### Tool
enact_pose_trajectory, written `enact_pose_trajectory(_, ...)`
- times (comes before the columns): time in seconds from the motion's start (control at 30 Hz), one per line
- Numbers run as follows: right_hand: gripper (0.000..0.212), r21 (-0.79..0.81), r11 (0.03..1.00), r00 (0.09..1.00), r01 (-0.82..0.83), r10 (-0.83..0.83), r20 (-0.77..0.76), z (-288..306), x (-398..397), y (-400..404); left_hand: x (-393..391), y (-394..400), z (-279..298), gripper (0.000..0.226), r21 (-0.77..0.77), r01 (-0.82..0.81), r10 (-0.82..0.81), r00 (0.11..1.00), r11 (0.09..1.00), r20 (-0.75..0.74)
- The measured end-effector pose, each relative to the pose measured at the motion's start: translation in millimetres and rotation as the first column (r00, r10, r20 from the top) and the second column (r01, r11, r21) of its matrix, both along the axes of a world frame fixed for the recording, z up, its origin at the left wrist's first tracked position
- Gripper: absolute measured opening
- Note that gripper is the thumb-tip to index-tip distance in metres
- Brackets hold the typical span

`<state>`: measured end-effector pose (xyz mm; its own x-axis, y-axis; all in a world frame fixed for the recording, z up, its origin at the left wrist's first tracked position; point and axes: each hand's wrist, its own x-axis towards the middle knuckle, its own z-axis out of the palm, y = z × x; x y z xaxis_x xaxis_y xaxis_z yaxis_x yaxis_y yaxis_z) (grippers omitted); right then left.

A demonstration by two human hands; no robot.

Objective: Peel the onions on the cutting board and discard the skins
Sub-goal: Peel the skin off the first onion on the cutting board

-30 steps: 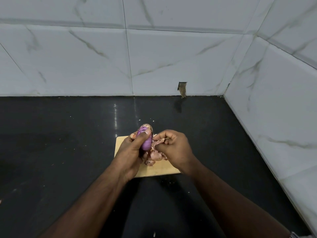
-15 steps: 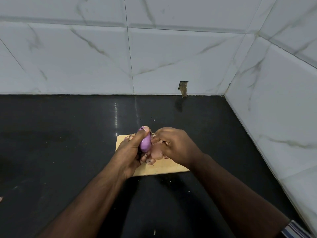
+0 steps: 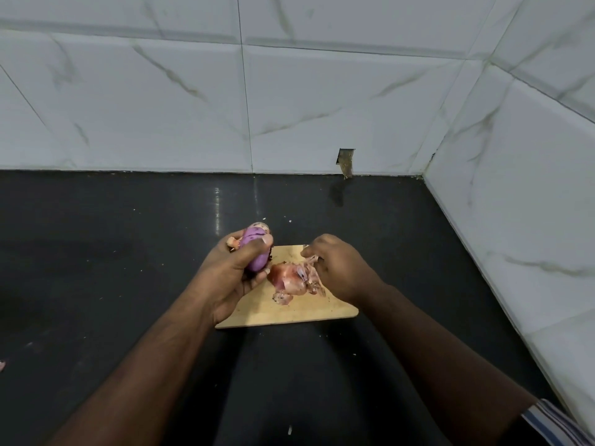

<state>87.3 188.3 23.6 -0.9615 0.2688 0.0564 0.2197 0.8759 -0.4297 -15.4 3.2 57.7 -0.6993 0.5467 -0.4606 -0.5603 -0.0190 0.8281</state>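
My left hand (image 3: pixel 230 273) grips a purple onion (image 3: pixel 253 252), mostly bare, with a scrap of dry skin at its top, held above the left end of the wooden cutting board (image 3: pixel 289 313). A heap of pink and brown onion skins (image 3: pixel 294 281) lies on the middle of the board. My right hand (image 3: pixel 338 268) hovers at the right side of that heap, fingers curled, pinching a thin strip of skin (image 3: pixel 310 260) that hangs down to the pile.
The board sits on a black countertop (image 3: pixel 96 268) in a corner of white marble-tiled walls (image 3: pixel 531 188). A small hole (image 3: pixel 346 159) is cut in the back wall. Small skin flecks (image 3: pixel 289 430) lie on the counter.
My hands have parted: the left carried the onion left and up, the right drew away to the right with a strip of skin. The skin heap is now exposed.
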Motion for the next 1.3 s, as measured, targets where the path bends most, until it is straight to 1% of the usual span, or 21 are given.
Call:
enact_pose_trajectory(0.07,0.045,0.083,0.990,0.988,-0.116,0.106,0.109,-4.2,-1.1,-4.6,2.1,0.0,-4.1,0.044,-0.010,0.006,-0.006,1.000,1.000,-0.020)
enact_pose_trajectory(0.1,0.048,0.079,0.983,0.978,-0.167,0.155,0.142,-6.4,0.0,-6.8,3.2,-0.5,-6.4,0.044,-0.020,0.015,-0.015,0.999,1.000,-0.032)
enact_pose_trajectory(0.17,0.053,-0.013,0.982,0.970,-0.191,0.191,0.149,-9.2,3.8,-8.1,4.2,-2.1,-12.0,0.049,-0.046,0.036,-0.040,0.996,0.998,-0.077)
enact_pose_trajectory(0.23,0.057,-0.154,0.983,0.990,-0.099,0.113,0.089,-4.8,6.9,-4.7,3.7,-4.3,-16.2,0.059,-0.079,0.049,-0.059,0.990,0.996,-0.125)
enact_pose_trajectory(0.3,0.057,-0.251,0.968,0.999,0.013,-0.004,0.038,1.9,8.8,0.9,3.8,-6.3,-17.3,0.069,-0.105,0.064,-0.082,0.982,0.992,-0.173)
enact_pose_trajectory(0.37,0.051,-0.240,0.968,0.998,0.065,-0.058,0.038,7.8,9.7,4.4,4.3,-7.4,-17.6,0.075,-0.121,0.095,-0.122,0.964,0.988,-0.235)
enact_pose_trajectory(0.4,0.049,-0.234,0.970,0.997,0.072,-0.070,0.021,11.0,10.0,4.2,4.8,-7.6,-17.3,0.076,-0.121,0.112,-0.140,0.954,0.986,-0.265)
enact_pose_trajectory(0.43,0.049,-0.264,0.962,0.996,0.073,-0.082,-0.022,14.5,10.6,3.4,5.4,-7.7,-16.5,0.077,-0.113,0.129,-0.158,0.942,0.985,-0.295)
enact_pose_trajectory(0.47,0.050,-0.330,0.942,0.993,0.064,-0.095,-0.076,19.1,10.3,1.8,5.3,-7.9,-16.1,0.078,-0.107,0.148,-0.175,0.930,0.983,-0.324)
enact_pose_trajectory(0.53,0.054,-0.504,0.864,0.985,0.005,-0.092,-0.147,30.4,9.0,-0.8,5.0,-8.0,-13.8,0.081,-0.115,0.192,-0.222,0.901,0.975,-0.372)
enact_pose_trajectory(0.6,0.061,-0.618,0.784,0.992,-0.059,-0.023,-0.125,42.7,6.9,-5.4,4.7,-8.4,-12.4,0.089,-0.131,0.245,-0.278,0.868,0.961,-0.412)
enact_pose_trajectory(0.67,0.067,-0.690,0.717,0.994,-0.101,0.092,-0.050,49.8,4.8,-11.9,4.4,-8.3,-11.2,0.100,-0.133,0.311,-0.337,0.832,0.941,-0.440)
enact_pose_trajectory(0.73,0.073,-0.712,0.690,0.986,-0.130,0.165,-0.020,47.0,3.2,-15.5,5.0,-7.6,-9.0,0.109,-0.125,0.365,-0.380,0.808,0.923,-0.451)
enact_pose_trajectory(0.8,0.081,-0.709,0.694,0.989,-0.123,0.144,-0.030,39.9,3.4,-16.3,4.7,-7.7,-8.4,0.115,-0.119,0.386,-0.397,0.807,0.915,-0.438)
enact_pose_trajectory(0.9,0.091,-0.680,0.727,0.994,-0.094,0.109,-0.020,33.1,4.3,-14.1,2.2,-9.4,-11.5,0.120,-0.114,0.370,-0.383,0.832,0.922,-0.402)
enact_pose_trajectory(0.97,0.091,-0.665,0.742,0.995,-0.085,0.102,-0.013,30.5,4.3,-13.9,2.0,-9.8,-14.4,0.118,-0.119,0.372,-0.388,0.837,0.921,-0.386)
enact_pose_trajectory(1.07,0.083,-0.648,0.757,0.997,-0.079,0.068,-0.043,29.7,3.7,-15.9,1.9,-10.1,-16.2,0.101,-0.078,0.394,-0.394,0.844,0.916,-0.364)
enact_pose_trajectory(1.1,0.082,-0.637,0.767,0.997,-0.075,0.055,-0.051,29.7,3.8,-16.5,1.4,-10.4,-15.8,0.095,-0.039,0.394,-0.383,0.861,0.918,-0.335)
enact_pose_trajectory(1.2,0.077,-0.643,0.764,0.997,-0.059,0.015,-0.074,31.6,4.7,-20.0,1.6,-11.4,-9.5,0.071,0.112,0.368,-0.350,0.924,0.923,-0.156)
enact_pose_trajectory(1.23,0.076,-0.640,0.767,0.997,-0.055,0.005,-0.080,31.9,4.5,-21.3,2.4,-10.1,-7.0,0.063,0.117,0.346,-0.331,0.934,0.931,-0.134)
enact_pose_trajectory(1.3,0.076,-0.607,0.794,0.997,-0.045,-0.007,-0.082,31.2,2.9,-24.1,5.3,-6.0,-6.5,0.057,0.044,0.303,-0.291,0.939,0.952,-0.184)
